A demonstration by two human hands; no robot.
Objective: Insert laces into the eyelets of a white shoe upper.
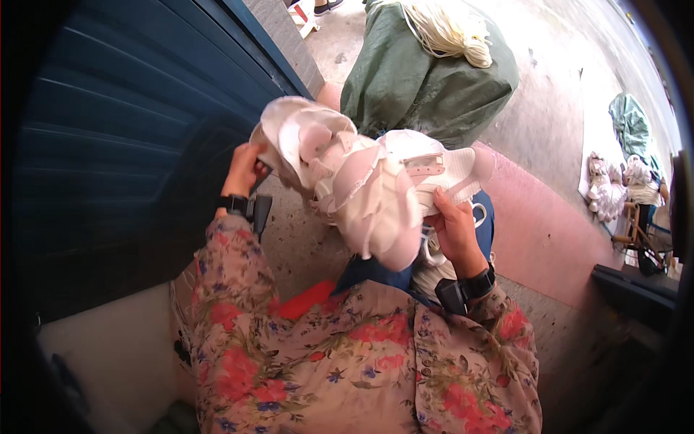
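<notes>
A floppy bunch of white and pale pink shoe uppers [372, 192] hangs in front of me above my lap, slightly blurred. My left hand [246, 166] is closed on the bunch's left end; part of its fingers is hidden behind the material. On the other side, my right hand [455, 220] pinches one shoe upper [459, 170] that has a row of eyelets, thumb on top. White cord [432, 278] lies over my blue trousers beneath the bunch, and a white loop shows beside my right fingers.
Ahead stands a full green sack [434, 101] with a hank of cream cord [452, 32] on top. A dark blue ribbed metal door [130, 145] is close on my left. Pinkish board [535, 224] lies at right. Farther right are bundled uppers [607, 188] and another green sack [631, 123].
</notes>
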